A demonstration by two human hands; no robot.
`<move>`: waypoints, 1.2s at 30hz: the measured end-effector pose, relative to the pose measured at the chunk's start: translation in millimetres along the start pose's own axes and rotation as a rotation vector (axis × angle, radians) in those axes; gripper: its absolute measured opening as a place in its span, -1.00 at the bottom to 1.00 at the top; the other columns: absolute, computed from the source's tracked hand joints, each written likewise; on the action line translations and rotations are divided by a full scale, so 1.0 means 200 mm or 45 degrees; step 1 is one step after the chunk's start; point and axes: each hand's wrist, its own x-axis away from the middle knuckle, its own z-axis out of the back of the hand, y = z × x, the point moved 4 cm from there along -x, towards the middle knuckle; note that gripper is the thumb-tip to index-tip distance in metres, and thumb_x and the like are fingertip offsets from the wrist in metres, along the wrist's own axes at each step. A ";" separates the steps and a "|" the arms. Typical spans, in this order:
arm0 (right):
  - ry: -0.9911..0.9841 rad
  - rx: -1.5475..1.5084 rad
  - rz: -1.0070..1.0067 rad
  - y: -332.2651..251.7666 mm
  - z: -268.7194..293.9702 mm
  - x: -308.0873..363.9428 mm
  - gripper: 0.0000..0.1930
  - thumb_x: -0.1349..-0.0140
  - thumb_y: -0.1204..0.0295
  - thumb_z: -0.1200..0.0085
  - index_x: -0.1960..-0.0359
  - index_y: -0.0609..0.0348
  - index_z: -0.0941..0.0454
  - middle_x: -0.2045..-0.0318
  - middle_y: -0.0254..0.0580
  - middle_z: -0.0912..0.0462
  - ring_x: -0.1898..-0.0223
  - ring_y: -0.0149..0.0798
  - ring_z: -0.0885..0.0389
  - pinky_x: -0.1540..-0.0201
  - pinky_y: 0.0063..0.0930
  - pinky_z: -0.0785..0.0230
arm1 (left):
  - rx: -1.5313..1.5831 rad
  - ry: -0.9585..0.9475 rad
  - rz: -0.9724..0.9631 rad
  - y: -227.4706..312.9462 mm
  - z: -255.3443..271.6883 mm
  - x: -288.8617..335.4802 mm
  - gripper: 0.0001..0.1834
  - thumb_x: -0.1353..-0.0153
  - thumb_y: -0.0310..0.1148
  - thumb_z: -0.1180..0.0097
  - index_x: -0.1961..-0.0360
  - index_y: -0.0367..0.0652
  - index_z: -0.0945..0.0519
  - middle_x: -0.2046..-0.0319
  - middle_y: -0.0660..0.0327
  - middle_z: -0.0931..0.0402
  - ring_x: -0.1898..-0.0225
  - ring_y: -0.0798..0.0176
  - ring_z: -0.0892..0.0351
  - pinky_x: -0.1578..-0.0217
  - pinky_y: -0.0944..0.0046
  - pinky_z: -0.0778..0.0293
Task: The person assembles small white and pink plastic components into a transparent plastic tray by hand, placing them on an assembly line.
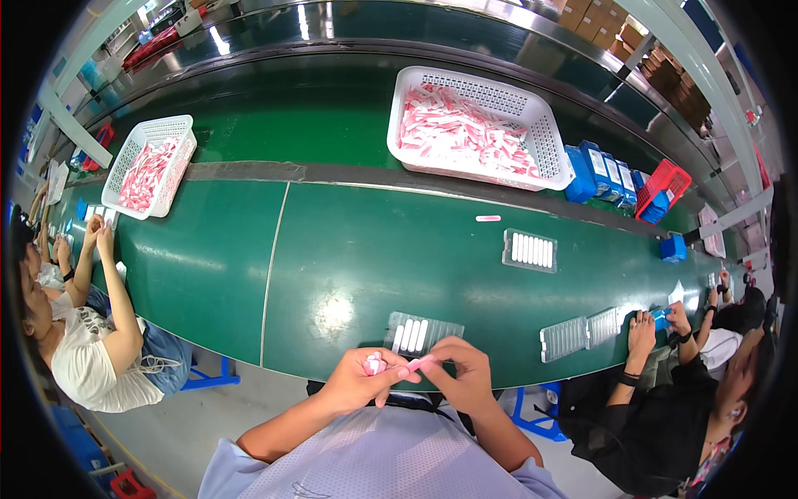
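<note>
At the near edge of the green table, my left hand (359, 384) is closed around a few small pink-and-white sticks (375, 363). My right hand (467, 376) pinches one end of a slim pink stick (422, 363), whose other end meets my left fingertips. What the sticks are exactly is too small to tell. Just beyond my hands lies a clear ribbed plastic tray (446, 331) with several white sticks in its left part; my fingers partly cover its near edge.
Farther right are a filled clear tray (530, 265), a single pink stick (488, 219) and an opened clear tray (565, 340). White baskets (544, 125) (179, 166) hold pink-and-white sticks. Blue packs (594, 170) stand beside a red basket (667, 185). Co-workers sit on both sides.
</note>
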 end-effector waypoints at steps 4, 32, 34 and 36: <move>0.446 0.578 0.365 -0.07 0.10 0.02 -0.84 -0.05 0.65 -0.31 0.31 0.19 -0.70 0.43 -0.20 -0.55 0.35 -0.28 -0.54 0.24 -0.41 -0.35 | 0.060 0.029 -0.011 -0.01 0.02 0.00 -0.81 -0.38 -0.45 -0.18 0.10 -0.38 -0.64 0.23 0.00 -0.73 0.70 0.51 -0.37 0.67 0.45 -0.35; 0.266 -0.450 -0.406 0.02 0.09 0.00 -0.93 -0.22 0.62 -0.23 0.43 0.24 -0.64 0.59 -0.38 -0.64 0.63 -0.59 -0.44 0.55 -0.69 -0.25 | -0.085 0.018 0.015 -0.02 0.02 0.00 -0.82 -0.40 -0.44 -0.16 0.10 -0.34 -0.66 0.30 0.10 -0.74 0.66 0.55 -0.40 0.67 0.48 -0.30; 0.242 -0.202 -0.266 0.12 0.20 -0.04 -0.95 -0.19 0.60 -0.25 0.42 0.25 -0.63 0.59 -0.39 -0.63 0.63 -0.60 -0.42 0.55 -0.69 -0.23 | -0.108 0.047 0.010 -0.02 0.04 0.00 -0.82 -0.39 -0.46 -0.15 0.08 -0.34 -0.66 0.31 0.08 -0.74 0.63 0.54 -0.44 0.64 0.46 -0.32; 0.081 0.302 -0.145 0.06 0.25 -0.10 -0.93 -0.13 0.57 -0.29 0.43 0.23 -0.62 0.64 -0.41 -0.57 0.65 -0.60 -0.38 0.58 -0.66 -0.17 | -0.771 0.136 -0.381 0.03 0.07 0.00 -0.76 -0.35 -0.47 -0.17 -0.01 -0.24 -0.66 0.37 0.08 -0.72 0.57 0.34 -0.57 0.54 0.32 -0.44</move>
